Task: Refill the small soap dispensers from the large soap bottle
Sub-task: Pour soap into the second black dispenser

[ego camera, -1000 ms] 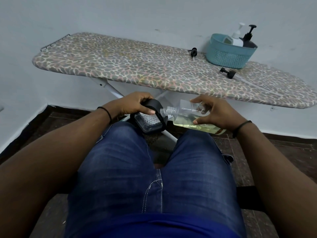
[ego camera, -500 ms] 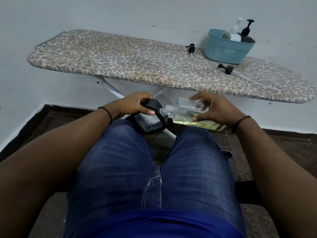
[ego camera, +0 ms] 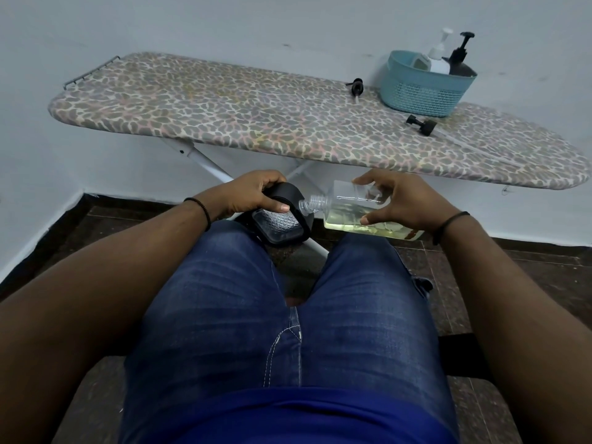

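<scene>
The left hand (ego camera: 253, 195) curls over the top of a small black dispenser (ego camera: 282, 216), thumb across its front, holding it tilted on the left knee. The right hand (ego camera: 397, 203) grips a clear bottle (ego camera: 349, 213) lying nearly on its side, thumb under and fingers over it, with yellowish soap pooled along its lower side. The bottle's threaded neck, uncapped, points toward 9 o'clock and meets the dispenser's upper right edge; whether soap is passing between them cannot be told. Both sit just above the knees, at about 12 o'clock from the lap in blue jeans (ego camera: 282, 315).

Beyond the hands, an ironing board (ego camera: 224, 113) with a patterned cover runs across from 10 to 3 o'clock. At 1 o'clock on it stands a teal basket (ego camera: 423, 91) holding a white pump bottle (ego camera: 437, 60) and a black pump bottle (ego camera: 459, 59). A black pump head (ego camera: 356, 87) lies just left of the basket, and another black pump (ego camera: 422, 125) lies just in front of it. The floor (ego camera: 528, 270) is dark tile.
</scene>
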